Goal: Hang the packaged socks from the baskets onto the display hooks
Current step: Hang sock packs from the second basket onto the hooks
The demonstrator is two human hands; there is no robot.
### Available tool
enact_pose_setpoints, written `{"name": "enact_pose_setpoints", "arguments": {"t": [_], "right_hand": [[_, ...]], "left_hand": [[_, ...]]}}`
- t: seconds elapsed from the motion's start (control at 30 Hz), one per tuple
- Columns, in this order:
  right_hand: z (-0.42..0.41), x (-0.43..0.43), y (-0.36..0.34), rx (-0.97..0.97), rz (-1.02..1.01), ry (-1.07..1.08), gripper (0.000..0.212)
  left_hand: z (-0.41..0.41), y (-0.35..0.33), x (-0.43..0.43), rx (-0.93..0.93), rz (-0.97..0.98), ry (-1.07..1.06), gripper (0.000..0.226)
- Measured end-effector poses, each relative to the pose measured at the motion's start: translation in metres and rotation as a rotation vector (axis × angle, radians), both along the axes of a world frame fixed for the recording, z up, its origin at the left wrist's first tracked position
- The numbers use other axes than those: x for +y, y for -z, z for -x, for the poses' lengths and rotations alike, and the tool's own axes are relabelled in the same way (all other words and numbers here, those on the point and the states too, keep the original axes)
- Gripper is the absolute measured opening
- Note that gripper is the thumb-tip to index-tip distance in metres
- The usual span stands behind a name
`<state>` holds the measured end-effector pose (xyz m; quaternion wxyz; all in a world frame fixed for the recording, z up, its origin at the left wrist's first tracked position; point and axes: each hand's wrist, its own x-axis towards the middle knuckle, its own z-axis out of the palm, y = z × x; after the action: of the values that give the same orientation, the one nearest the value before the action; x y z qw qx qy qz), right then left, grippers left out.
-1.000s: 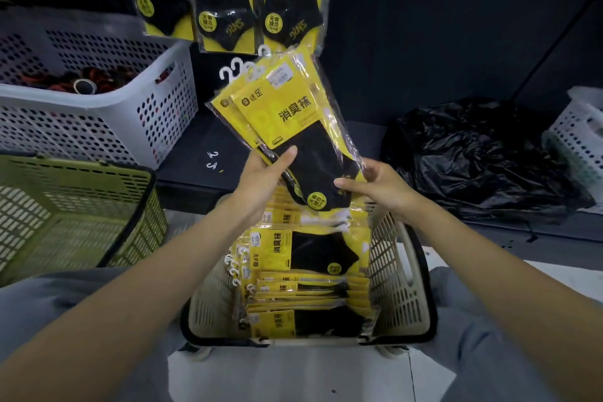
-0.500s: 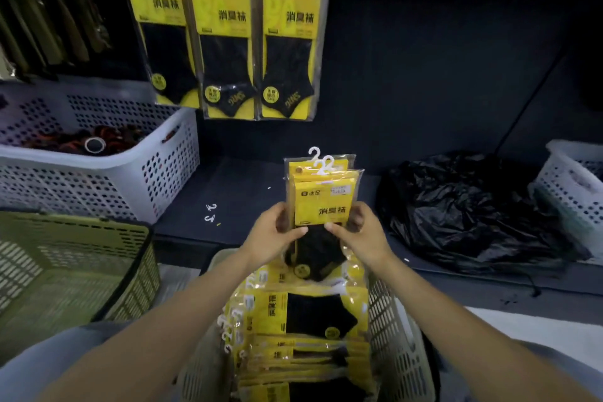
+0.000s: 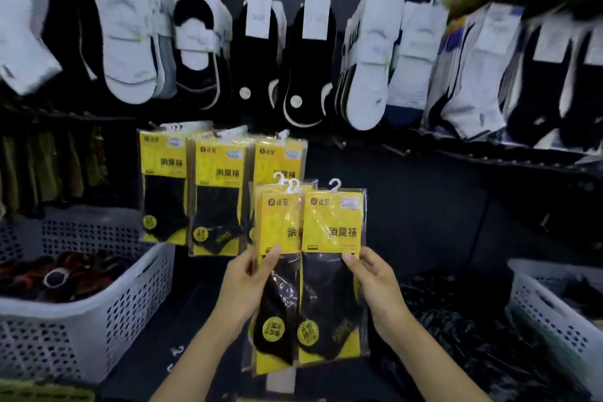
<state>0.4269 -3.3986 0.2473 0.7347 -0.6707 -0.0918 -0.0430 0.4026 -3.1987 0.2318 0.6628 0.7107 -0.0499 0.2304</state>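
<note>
Dim shop shelving surrounds everything. Nearest, the left hand (image 3: 243, 287) grips a stack of sock packs (image 3: 277, 271) while the right hand (image 3: 375, 284) pinches one pack (image 3: 332, 271) aside, likely separating it for the bare hook (image 3: 394, 150) beyond, beside the hung packs (image 3: 218, 192).

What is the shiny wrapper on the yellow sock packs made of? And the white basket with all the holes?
The wrapper looks like thin clear plastic film: it is glossy, wrinkled and catches the light. The white basket looks like stiff moulded plastic, with a smooth rim and neat rows of holes.
</note>
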Motion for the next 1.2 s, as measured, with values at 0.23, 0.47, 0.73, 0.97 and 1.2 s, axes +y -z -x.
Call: {"name": "enact_pose_setpoints", "arguments": {"t": [0.23,0.47,0.73,0.97,1.2], "right_hand": [[-0.052,-0.020,-0.058,0.022,0.032,0.264,0.018],[-0.098,-0.004,-0.072,0.092,0.197,0.245,0.027],[-0.124,0.000,-0.052,0.378,-0.026,0.244,0.043],[-0.075,0.009,-0.022,0.208,0.022,0.326,0.020],[-0.009,0.044,-0.008,0.016,0.136,0.018,0.026]], "left_hand": [[-0.007,-0.015,0.031,0.024,0.151,-0.226,0.037],[-0.017,-0.008,0.051,0.053,0.142,-0.225,0.067],[-0.011,-0.016,0.033,0.042,0.169,-0.198,0.042],[-0.016,-0.005,0.020,0.068,0.236,-0.088,0.022],[-0.010,-0.006,-0.002,0.112,0.304,-0.035,0.034]]}}
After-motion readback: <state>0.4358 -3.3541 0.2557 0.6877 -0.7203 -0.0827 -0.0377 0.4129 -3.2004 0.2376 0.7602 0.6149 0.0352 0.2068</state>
